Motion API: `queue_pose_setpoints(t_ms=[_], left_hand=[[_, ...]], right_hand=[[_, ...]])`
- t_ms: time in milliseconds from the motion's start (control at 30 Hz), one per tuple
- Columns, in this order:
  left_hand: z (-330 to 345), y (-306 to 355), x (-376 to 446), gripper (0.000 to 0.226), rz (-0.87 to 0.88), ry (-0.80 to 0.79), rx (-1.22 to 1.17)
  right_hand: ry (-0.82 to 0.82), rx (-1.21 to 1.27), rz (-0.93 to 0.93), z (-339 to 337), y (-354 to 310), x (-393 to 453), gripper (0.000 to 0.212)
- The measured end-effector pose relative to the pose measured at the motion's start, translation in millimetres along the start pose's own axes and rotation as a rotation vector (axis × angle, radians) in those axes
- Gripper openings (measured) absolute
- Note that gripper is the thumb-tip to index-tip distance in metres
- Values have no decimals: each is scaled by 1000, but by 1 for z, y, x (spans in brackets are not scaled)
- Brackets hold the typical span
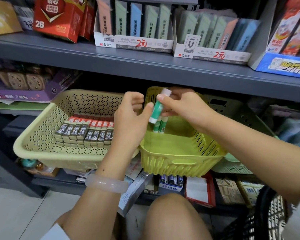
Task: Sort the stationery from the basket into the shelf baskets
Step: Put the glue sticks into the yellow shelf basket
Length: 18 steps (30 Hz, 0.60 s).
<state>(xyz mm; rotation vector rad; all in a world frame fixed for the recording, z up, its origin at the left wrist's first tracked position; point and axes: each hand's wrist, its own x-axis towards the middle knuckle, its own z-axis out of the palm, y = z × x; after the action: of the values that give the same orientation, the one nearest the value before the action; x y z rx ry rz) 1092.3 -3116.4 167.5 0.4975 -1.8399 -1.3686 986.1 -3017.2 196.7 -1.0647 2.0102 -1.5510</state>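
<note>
While both hands meet above the small lime-green slotted plastic basket [177, 160], a green-and-white glue stick with a translucent white cap [157, 108] is held tilted over that basket's far end, cap uppermost and leaning right. The right hand [184, 108] pinches the stick near its cap, fingers curled round it from the right; the left hand [130, 116] has its thumb pressed against the stick's lower green part, its other fingers curled near the far-left rim of the lime-green basket, though whether they grip that rim cannot be told. Inside the lime-green basket, just below the held stick, two more green-and-white glue sticks [160, 126] lie side by side against the far wall. Just left of the lime-green basket, touching or nearly touching it, sits a wide pale-yellow perforated plastic basket [42, 135] holding neat rows of grey-and-black boxes marked 2B [84, 135], with a row of red-and-white boxes [93, 121] behind them. A pale pink translucent bangle [106, 183] circles the left wrist, in front of and below the lime-green basket. Above the lime-green basket runs a dark grey metal shelf [145, 64] carrying white display cartons of pastel pencil-lead cases [133, 26]. Below and to the right of the lime-green basket, at the frame's corner, a black-and-white woven mesh basket [270, 220] shows.
</note>
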Motion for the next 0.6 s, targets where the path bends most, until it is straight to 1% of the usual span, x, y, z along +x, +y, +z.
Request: queue_pose_setpoints(t_ms=[67, 133, 167, 233, 300, 333, 400, 500, 600], left_hand=[[-3, -3, 1, 11, 7, -28, 83], [-5, -6, 2, 14, 6, -70, 187], [-5, -8, 2, 18, 4, -92, 237], [-6, -11, 2, 23, -12, -125, 289], [-6, -12, 2, 25, -35, -142, 293], [-6, -12, 3, 26, -41, -147, 292], [-6, -12, 3, 27, -50, -155, 294], [-6, -12, 4, 27, -64, -169, 306], [-6, -12, 5, 28, -80, -174, 310]], right_hand=[[72, -90, 62, -17, 7, 1, 8], [77, -294, 173, -30, 15, 3, 18], [50, -438, 233, -34, 18, 5, 22], [-25, -723, 319, -37, 26, 11, 16], [-85, -960, 335, -35, 34, 18, 23], [-112, -1032, 330, -33, 39, 21, 26], [-153, -1074, 323, -29, 46, 26, 25], [-188, -1072, 326, -24, 54, 31, 19], [-195, -1085, 313, -23, 58, 34, 22]])
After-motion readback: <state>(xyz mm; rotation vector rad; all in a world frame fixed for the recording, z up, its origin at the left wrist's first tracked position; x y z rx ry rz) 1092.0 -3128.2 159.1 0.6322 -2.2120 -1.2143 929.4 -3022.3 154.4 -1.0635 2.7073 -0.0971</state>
